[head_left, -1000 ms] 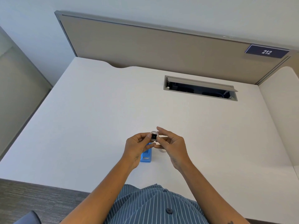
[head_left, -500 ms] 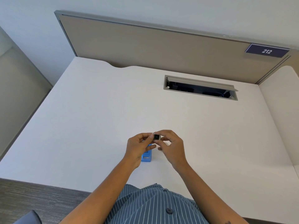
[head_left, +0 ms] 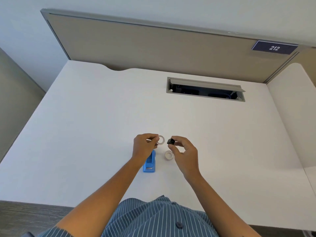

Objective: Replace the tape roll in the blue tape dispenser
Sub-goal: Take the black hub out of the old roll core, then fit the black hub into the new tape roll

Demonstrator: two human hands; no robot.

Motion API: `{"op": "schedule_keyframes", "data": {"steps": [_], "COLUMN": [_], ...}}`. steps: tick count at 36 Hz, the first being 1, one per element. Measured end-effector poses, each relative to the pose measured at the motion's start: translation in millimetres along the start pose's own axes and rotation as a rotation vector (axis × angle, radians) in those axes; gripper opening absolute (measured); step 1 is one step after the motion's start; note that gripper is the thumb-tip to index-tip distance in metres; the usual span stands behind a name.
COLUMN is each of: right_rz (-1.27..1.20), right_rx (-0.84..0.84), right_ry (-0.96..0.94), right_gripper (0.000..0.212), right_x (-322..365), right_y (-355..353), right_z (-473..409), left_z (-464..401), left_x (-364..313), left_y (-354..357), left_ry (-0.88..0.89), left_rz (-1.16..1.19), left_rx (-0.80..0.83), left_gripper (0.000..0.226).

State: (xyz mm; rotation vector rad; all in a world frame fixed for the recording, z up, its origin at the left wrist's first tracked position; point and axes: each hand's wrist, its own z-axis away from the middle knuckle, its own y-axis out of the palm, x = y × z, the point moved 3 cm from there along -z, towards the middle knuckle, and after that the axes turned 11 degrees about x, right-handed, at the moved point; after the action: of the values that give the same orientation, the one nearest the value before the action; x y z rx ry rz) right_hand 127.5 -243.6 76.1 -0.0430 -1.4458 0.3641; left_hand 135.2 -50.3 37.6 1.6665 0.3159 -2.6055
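Note:
The blue tape dispenser lies on the white desk, partly under my left wrist. My left hand pinches a thin, pale ring of tape above the desk. My right hand holds a small black core piece between thumb and fingertips, a short gap to the right of the ring. A second white tape roll rests on the desk between my hands, just right of the dispenser.
An open grey cable tray is set into the desk at the back right. A beige partition with a "212" sign bounds the far edge. A second desk surface adjoins on the right.
My hands were together holding the ring and black core as one. They have drawn apart: the ring stays in my left hand, the core in my right, and the white roll on the desk is uncovered.

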Motion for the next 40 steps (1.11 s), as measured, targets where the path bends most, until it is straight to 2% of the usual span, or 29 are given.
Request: {"op": "schedule_keyframes", "data": {"steps": [13,29,34,40], "right_rz": [0.048,0.078,0.035,0.01], "right_rx": [-0.075,-0.088,-0.101,-0.129], "right_ry": [0.091,0.167,0.208,0.223], "right_gripper": [0.03,0.025,0.026,0.026], "right_x": [-17,-37,-42,-42], "right_y": [-30,-40,-43,-46], "right_z": [9,1,-2,-1], "left_z": [-49,-73,-72,-61], "left_x": [-11,-4,-2,1], "left_y": [41,56,55,53], "left_ry": [-0.026,-0.071,-0.063,0.053], "left_rz": [-0.327,-0.409,-0.406,-0.521], "left_rx": [0.053,0.047,0.066,0.144], "left_gripper": [0.011,0.01,0.016,0.03]}}
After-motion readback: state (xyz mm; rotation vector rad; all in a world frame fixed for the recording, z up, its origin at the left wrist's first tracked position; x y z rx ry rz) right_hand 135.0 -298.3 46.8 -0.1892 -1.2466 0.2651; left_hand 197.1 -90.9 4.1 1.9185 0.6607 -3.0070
